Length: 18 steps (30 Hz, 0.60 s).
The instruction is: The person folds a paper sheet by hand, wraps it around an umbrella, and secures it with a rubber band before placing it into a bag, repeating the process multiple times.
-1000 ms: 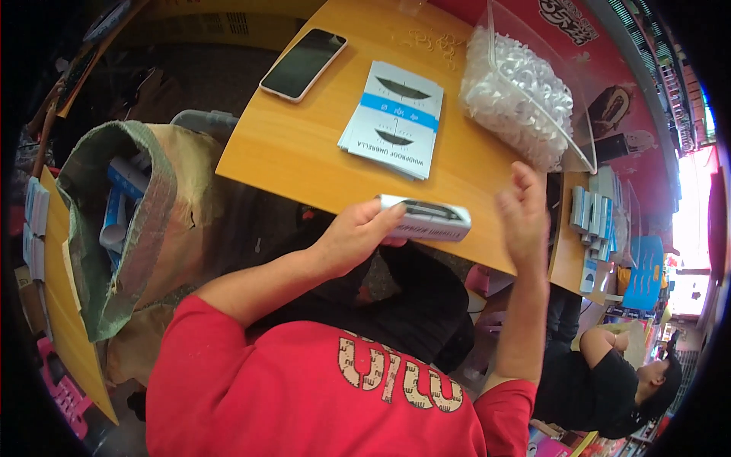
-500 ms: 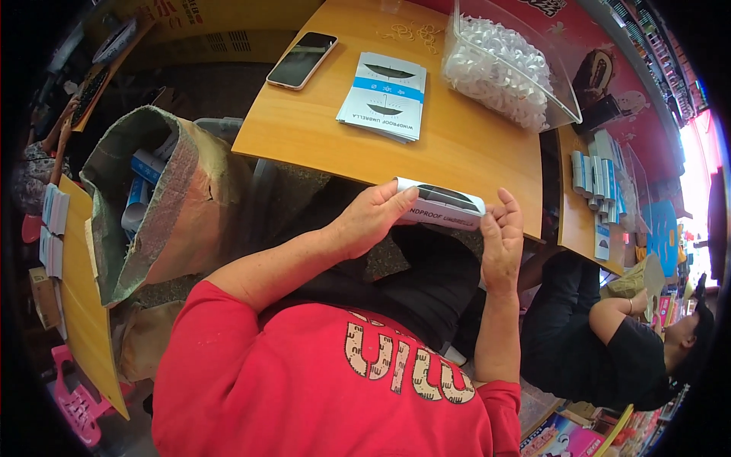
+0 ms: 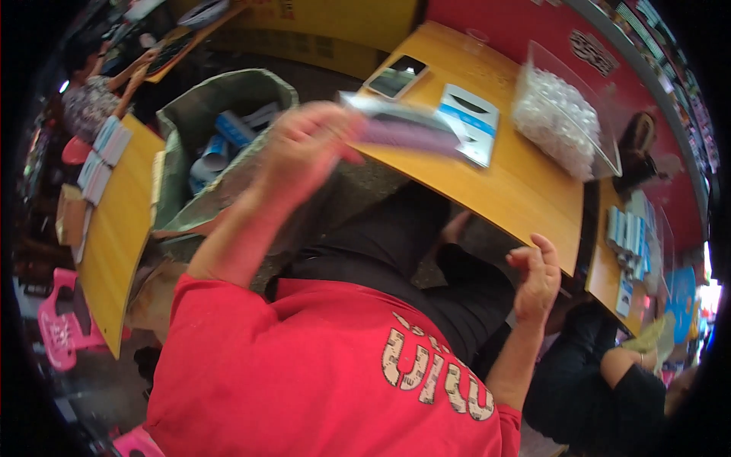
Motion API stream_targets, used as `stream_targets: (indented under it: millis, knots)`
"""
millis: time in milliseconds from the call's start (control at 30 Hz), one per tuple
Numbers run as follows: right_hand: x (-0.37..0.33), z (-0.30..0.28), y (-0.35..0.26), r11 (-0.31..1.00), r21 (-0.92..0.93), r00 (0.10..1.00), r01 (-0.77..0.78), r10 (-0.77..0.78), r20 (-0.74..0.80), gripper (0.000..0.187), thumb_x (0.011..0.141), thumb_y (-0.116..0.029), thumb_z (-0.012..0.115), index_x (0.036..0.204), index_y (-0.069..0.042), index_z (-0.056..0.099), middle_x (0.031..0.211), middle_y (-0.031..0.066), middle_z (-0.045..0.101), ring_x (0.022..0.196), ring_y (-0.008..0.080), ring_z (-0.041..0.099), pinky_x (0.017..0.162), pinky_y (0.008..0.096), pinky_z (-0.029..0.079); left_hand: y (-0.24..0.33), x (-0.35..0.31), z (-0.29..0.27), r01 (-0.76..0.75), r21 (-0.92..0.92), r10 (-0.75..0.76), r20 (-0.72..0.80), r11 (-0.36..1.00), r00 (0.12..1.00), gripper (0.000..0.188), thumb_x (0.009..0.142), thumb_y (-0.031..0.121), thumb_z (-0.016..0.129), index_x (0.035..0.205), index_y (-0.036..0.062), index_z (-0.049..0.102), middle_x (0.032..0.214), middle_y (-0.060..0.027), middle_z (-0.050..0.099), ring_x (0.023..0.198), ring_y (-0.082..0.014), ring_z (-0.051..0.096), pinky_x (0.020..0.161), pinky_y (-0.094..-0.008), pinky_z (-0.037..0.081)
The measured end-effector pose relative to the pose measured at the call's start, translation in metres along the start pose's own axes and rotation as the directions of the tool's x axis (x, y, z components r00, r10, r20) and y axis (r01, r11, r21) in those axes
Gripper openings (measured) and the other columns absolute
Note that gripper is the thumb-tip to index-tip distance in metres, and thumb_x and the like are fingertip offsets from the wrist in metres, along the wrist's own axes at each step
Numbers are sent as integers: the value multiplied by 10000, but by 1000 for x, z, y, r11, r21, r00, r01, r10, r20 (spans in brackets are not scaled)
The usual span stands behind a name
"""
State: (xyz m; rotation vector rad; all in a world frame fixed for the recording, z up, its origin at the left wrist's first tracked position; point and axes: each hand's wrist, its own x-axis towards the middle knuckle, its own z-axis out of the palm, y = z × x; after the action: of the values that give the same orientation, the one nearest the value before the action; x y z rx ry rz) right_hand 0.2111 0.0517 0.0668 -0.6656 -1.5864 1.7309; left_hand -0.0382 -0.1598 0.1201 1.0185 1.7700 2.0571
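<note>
My left hand (image 3: pixel 304 148), smeared by motion, grips one end of a rolled paper sleeve (image 3: pixel 411 129) with a dark umbrella picture. The roll is raised above the near left edge of the wooden table and blurred too. Behind its far end lies a stack of flat printed umbrella sleeves (image 3: pixel 476 110), white with a blue band. My right hand (image 3: pixel 537 278) is by the table's front edge, lower right, with bent fingers apart and nothing in them.
A woven sack (image 3: pixel 171 171) holding rolled sleeves (image 3: pixel 216 152) stands at the left. On the table (image 3: pixel 525 198) are a phone (image 3: pixel 397 77) and a clear bin (image 3: pixel 614 145) of white curled strips (image 3: pixel 556 122). People sit at far left and lower right (image 3: pixel 594 381).
My left hand has swung up and left with the rolled sleeve, toward the sack. My right hand has let go of the roll and dropped lower. The whole view has turned left.
</note>
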Motion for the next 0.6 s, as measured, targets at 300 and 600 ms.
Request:
stream_targets:
  millis: [300, 600]
  knots:
    - [-11, -9, 14, 991, -104, 990, -86, 96, 99, 189, 814, -59, 467, 990, 7, 481, 714, 52, 550, 646, 104, 530, 628, 205, 439, 12, -46, -166, 188, 950, -131, -159, 248, 979, 174, 793, 192, 540, 850, 41, 606, 703, -119, 588, 649, -115, 566, 581, -241, 444]
    - [-17, -4, 8, 980, -175, 982, -91, 118, 148, 144, 812, -28, 458, 942, 8, 507, 731, 42, 558, 678, 102, 540, 657, 216, 438, -40, 8, 17, -395, 509, 133, 476, 765, 869, 180, 770, 197, 532, 822, 40, 602, 805, -122, 597, 772, -273, 565, 689, -323, 443]
